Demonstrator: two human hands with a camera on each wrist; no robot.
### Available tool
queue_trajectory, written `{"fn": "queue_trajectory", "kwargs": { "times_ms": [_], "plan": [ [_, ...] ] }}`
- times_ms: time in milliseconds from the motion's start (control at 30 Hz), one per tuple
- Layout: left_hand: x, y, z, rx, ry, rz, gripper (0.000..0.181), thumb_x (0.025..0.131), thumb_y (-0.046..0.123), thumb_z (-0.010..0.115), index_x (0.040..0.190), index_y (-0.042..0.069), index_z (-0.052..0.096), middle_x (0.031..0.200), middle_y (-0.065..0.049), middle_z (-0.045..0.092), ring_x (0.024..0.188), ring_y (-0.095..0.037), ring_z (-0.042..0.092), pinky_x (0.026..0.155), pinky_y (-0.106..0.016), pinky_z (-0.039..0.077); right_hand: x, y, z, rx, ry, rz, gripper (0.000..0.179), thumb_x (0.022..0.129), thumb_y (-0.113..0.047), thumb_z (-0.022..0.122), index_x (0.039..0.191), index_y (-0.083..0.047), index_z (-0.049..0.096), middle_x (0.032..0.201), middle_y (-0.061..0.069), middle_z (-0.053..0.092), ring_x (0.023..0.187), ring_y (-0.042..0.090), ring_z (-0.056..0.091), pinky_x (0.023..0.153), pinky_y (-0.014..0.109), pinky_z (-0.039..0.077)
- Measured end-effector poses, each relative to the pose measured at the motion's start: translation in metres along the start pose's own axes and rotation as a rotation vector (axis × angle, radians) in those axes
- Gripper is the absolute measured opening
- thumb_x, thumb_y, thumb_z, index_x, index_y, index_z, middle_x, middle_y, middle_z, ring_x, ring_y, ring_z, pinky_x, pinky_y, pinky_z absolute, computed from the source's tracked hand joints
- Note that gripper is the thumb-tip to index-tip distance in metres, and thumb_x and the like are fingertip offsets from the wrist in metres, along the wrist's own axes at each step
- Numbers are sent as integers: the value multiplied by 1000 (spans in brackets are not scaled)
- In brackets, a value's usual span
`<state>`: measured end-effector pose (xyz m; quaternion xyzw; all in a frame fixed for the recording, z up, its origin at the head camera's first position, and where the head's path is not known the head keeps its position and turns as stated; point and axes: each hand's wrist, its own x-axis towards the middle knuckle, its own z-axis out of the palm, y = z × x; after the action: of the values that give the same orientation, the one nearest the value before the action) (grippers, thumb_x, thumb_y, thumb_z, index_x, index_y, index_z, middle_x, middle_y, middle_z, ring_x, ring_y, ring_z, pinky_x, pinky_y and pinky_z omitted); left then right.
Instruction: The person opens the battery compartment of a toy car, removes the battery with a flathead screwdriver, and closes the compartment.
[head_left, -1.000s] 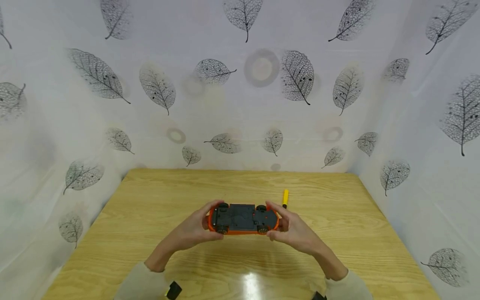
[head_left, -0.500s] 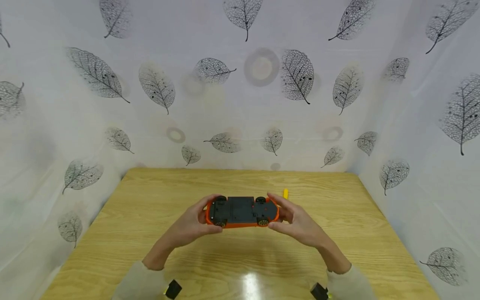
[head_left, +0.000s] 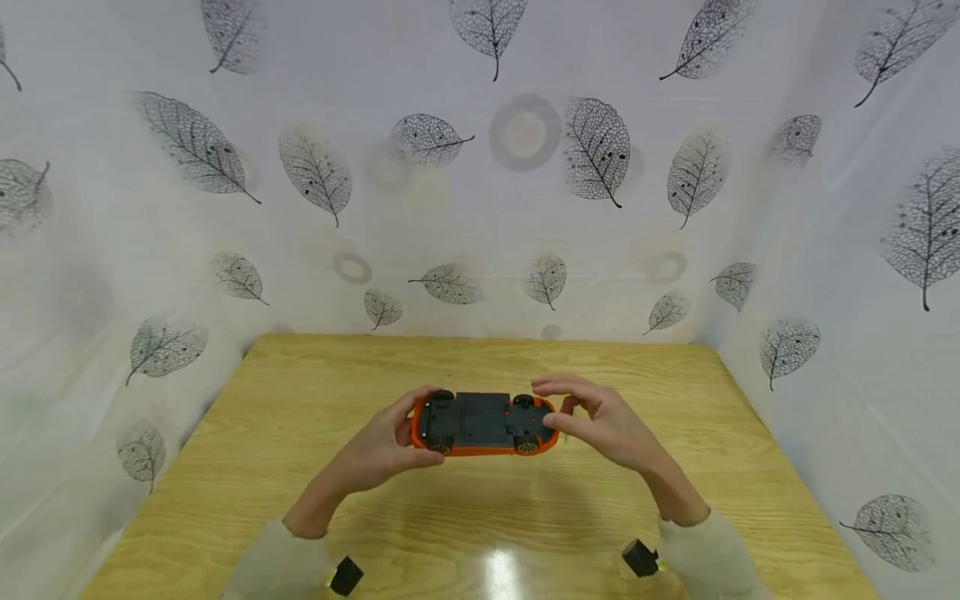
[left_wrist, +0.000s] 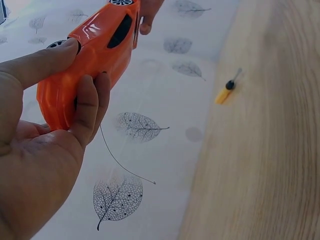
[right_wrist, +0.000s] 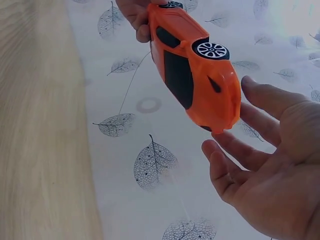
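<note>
An orange toy car (head_left: 483, 421) is held above the table with its black underside facing the head camera. My left hand (head_left: 378, 450) grips one end, thumb along one side and fingers round the other, as the left wrist view of the car (left_wrist: 92, 55) shows. Around the opposite end is my right hand (head_left: 600, 421), its fingers relaxed and spread. In the right wrist view a small gap shows between the right thumb (right_wrist: 270, 97) and the car's front (right_wrist: 222, 100). A thin dark wire-like line (left_wrist: 117, 160) trails below the car.
A screwdriver with a yellow handle (left_wrist: 224, 95) lies on the wooden table (head_left: 300, 392); in the head view the right hand hides it. White sheeting with a leaf print (head_left: 480, 208) encloses the table's back and sides.
The car has risen slightly since the first frame. My right hand has loosened from the car's end and shifted a little up and right; the left hand keeps its grip.
</note>
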<state>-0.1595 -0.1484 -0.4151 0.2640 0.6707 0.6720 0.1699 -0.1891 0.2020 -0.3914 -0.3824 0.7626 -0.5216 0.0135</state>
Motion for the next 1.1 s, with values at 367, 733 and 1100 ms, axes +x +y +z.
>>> {"fn": "queue_trajectory", "kwargs": {
  "times_ms": [367,733,1100],
  "plan": [
    [1,-2,6,13,3,-11,85,90,-4,76,158,-4,25,154,-33,34,132,-41,53,92,-36,58,11,-4,6,-60,-42,54,23,95,-8,75,116,-17,78,140,6,63,136,26,51,96,36,51],
    [2,-8,8,51,2,-7,85,89,-3,77,158,-1,27,152,-32,37,128,-36,57,91,-36,59,15,-4,14,-93,-125,61,16,94,-11,77,107,-19,78,137,8,64,132,29,54,100,40,52],
    [3,-11,12,40,-14,-15,84,90,-6,75,158,-2,27,152,-33,38,128,-39,57,91,-36,59,16,-1,17,-85,-171,88,9,91,-14,81,100,-17,80,133,11,65,125,31,59,93,41,56]
  ]
}}
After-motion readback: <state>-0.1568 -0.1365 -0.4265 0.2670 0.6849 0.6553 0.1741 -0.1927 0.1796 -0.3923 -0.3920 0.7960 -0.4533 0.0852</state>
